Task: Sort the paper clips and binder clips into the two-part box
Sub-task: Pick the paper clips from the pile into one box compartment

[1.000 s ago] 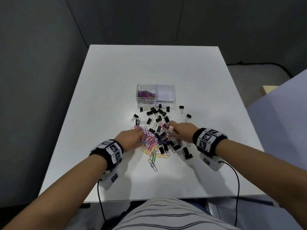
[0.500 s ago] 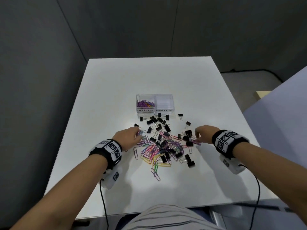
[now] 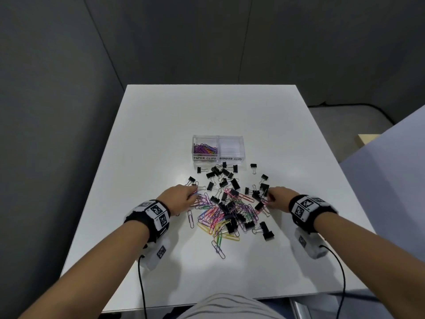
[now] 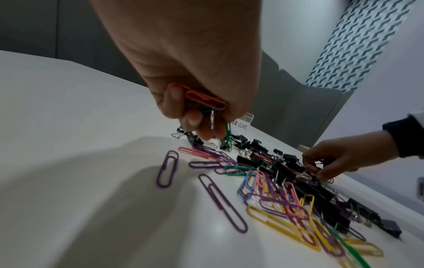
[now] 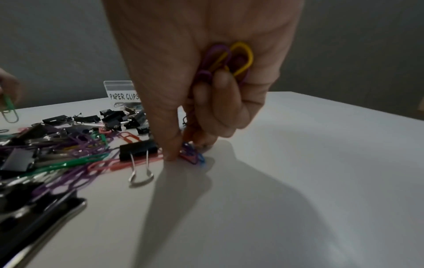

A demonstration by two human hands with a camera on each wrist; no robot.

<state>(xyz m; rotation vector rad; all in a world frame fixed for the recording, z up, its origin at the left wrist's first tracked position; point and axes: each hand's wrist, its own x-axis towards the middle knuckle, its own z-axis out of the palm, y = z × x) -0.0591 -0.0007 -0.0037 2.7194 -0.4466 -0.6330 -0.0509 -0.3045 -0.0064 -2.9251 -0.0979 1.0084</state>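
Note:
A mixed heap of coloured paper clips and black binder clips lies mid-table. Behind it stands the clear two-part box; its left part holds paper clips, its right part looks empty. My left hand is at the heap's left edge and grips a bunch of paper clips, a green one dangling. My right hand is at the heap's right edge; it holds purple and yellow paper clips in the palm while thumb and fingertips pinch more clips on the table.
The white table has bare room left, right and behind the box. A larger binder clip lies at the heap's near right. Cables hang from both wrist units over the near edge. Grey walls surround the table.
My right hand has moved from the heap's middle out to its right edge, dragging some clips along. The left hand has shifted slightly away from me. The camera has tilted up.

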